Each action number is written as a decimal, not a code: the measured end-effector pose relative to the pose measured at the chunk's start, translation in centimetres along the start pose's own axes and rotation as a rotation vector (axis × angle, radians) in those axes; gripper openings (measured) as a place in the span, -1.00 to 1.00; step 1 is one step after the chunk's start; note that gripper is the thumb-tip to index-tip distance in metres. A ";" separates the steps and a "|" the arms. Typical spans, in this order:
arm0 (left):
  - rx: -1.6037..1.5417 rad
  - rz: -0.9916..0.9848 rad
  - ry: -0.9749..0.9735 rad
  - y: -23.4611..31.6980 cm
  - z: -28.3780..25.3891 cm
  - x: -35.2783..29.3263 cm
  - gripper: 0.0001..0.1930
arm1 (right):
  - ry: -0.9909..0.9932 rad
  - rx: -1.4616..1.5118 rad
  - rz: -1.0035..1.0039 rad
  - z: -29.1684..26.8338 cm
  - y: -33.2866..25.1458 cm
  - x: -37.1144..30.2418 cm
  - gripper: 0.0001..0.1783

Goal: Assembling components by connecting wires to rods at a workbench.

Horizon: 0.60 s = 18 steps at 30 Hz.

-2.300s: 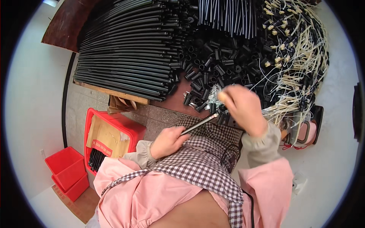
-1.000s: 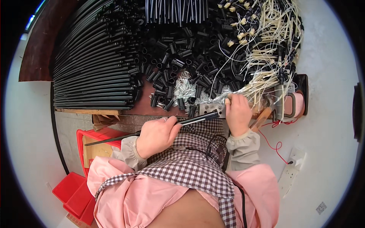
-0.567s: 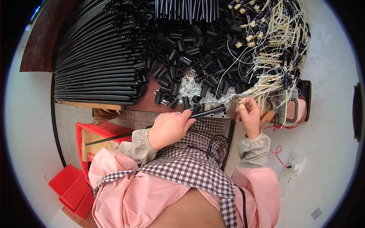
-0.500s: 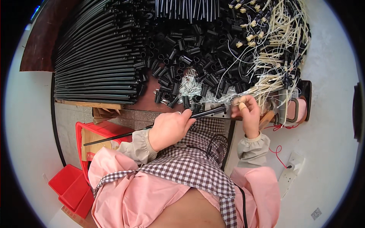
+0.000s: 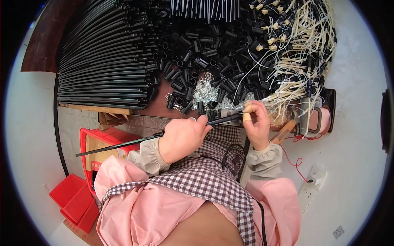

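Observation:
A long, thin black rod (image 5: 225, 120) slants across my lap, its thicker end up at the right. My left hand (image 5: 182, 135) is closed around it just below this thicker part, and the thin end runs out past my left sleeve. At the thicker end, my right hand (image 5: 257, 125) has its thumb and forefinger pinched together, with tan wraps on the fingertips. Whatever small piece lies between them is hidden. Just beyond the hands, a heap of small silvery pins (image 5: 205, 91) lies among many short black plastic sleeves (image 5: 201, 62).
Long black rods (image 5: 106, 69) are stacked on the table's left. Bundled cream wires with connectors (image 5: 301, 49) cover its right side. An orange-handled tool (image 5: 286, 130) sits by the right edge. Below left are a red container (image 5: 111, 139) and red bins (image 5: 76, 197).
My right hand has moved slightly left and in, so its fingertips meet the rod's thicker end. The rod's thin end now reaches further to the lower left.

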State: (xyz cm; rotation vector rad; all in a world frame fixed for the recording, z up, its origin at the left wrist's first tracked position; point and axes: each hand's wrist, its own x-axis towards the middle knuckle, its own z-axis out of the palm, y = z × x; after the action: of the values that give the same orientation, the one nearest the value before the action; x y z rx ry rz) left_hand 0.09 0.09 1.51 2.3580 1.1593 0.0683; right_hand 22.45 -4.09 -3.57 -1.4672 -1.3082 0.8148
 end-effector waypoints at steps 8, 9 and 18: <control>0.020 -0.021 0.023 0.7 0.0 -0.2 -0.75 | -0.017 -0.490 -0.216 -0.2 -2.3 -0.1 -0.85; 0.028 -0.016 0.038 0.9 0.0 -0.2 -0.76 | -0.007 -0.497 -0.213 -0.3 -2.6 0.0 -0.85; 0.028 -0.021 0.040 -0.1 1.6 -0.9 -0.76 | 0.308 -0.909 0.313 -10.2 1.3 -6.5 -0.20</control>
State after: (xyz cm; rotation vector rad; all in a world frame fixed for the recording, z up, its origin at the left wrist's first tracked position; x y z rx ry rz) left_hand -0.15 -1.16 0.25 2.3784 1.2117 0.0926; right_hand 31.00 -12.63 -2.49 -2.4400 -1.2762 0.1206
